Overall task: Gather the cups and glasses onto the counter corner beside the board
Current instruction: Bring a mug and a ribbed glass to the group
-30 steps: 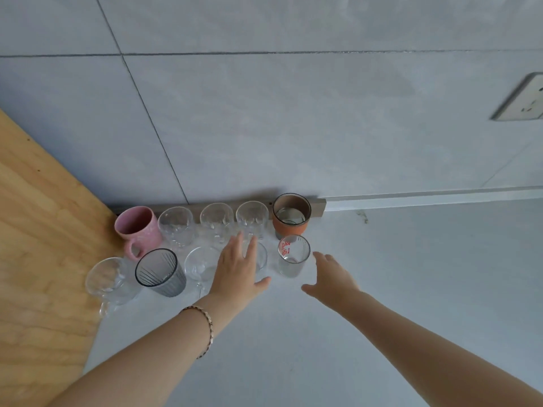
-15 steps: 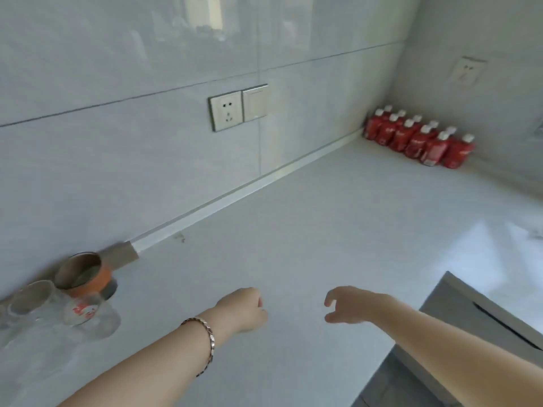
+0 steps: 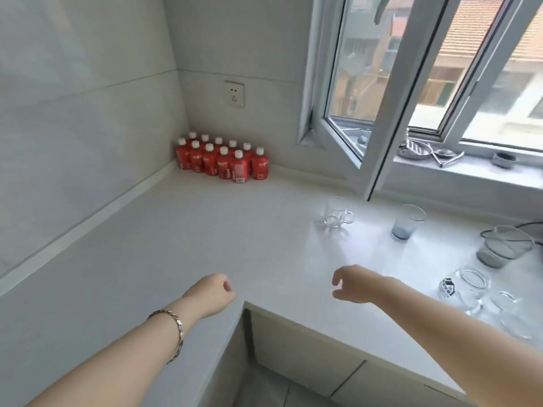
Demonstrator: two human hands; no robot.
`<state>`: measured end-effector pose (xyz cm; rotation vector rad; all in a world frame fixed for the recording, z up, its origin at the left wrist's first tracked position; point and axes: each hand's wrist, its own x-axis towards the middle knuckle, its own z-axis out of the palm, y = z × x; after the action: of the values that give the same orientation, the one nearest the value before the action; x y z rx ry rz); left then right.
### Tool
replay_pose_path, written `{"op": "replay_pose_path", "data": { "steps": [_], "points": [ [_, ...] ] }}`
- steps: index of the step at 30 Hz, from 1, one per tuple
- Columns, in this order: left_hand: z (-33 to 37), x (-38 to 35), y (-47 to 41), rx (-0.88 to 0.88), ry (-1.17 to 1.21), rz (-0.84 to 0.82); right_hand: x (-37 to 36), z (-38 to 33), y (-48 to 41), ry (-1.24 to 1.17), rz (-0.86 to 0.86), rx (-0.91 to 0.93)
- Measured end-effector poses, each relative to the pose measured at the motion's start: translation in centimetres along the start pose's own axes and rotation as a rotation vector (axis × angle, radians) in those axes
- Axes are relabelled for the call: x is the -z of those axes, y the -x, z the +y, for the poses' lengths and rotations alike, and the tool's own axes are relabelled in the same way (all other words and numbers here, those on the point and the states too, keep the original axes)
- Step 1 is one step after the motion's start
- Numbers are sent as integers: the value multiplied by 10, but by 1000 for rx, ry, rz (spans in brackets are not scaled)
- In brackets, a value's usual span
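Observation:
A clear glass mug (image 3: pixel 336 212) with a handle stands on the white counter (image 3: pixel 205 230) below the window. To its right is a blue-grey tumbler (image 3: pixel 407 221). Further right sit a wide grey glass (image 3: pixel 504 249), a clear glass with a dark print (image 3: pixel 465 289) and another clear glass (image 3: pixel 511 314) near the frame edge. My left hand (image 3: pixel 213 295) hovers over the counter's inner corner, fingers curled, holding nothing. My right hand (image 3: pixel 354 284) hangs over the counter with its fingers loosely apart and nothing in them, well short of the mug.
Several red bottles (image 3: pixel 223 158) with white caps are packed in the far corner. An open window sash (image 3: pixel 370 118) juts in over the counter above the mug. Metal dishes (image 3: pixel 417 149) lie on the sill. A wall socket (image 3: pixel 234 94) is above the bottles. Cabinet fronts (image 3: pixel 308 359) run below the counter edge.
The view has swung right, away from the gathered cups by the wooden board, to the window side of the counter. Both hands have drawn back from the cups and hold nothing.

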<state>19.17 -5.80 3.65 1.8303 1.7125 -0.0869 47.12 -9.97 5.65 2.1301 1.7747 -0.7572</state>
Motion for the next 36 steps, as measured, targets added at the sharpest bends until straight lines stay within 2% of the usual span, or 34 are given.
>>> {"op": "replay_pose_path", "data": {
  "steps": [9, 14, 18, 22, 24, 28, 34, 36],
  "points": [
    [159, -27, -139, -170, -77, 34, 29, 109, -70, -142, 25, -151],
    [248, -45, -227, -245, 98, 43, 40, 144, -113, -261, 18, -270],
    [288, -56, -285, -258, 93, -1, 46, 160, -141, -332, 6, -360],
    [300, -66, -317, -211, 91, -75, 53, 169, -154, -368, -5, -412],
    [299, -70, -325, -208, 90, -57, 58, 174, -156, -369, 0, -413],
    [290, -62, -320, -305, -47, -18, 66, 185, -154, -356, 43, -394],
    [262, -39, -280, -380, -199, -162, 87, 225, -155, -305, 440, -355],
    [257, -32, -262, -380, -175, -181, 98, 243, -164, -283, 480, -361]
  ]
}}
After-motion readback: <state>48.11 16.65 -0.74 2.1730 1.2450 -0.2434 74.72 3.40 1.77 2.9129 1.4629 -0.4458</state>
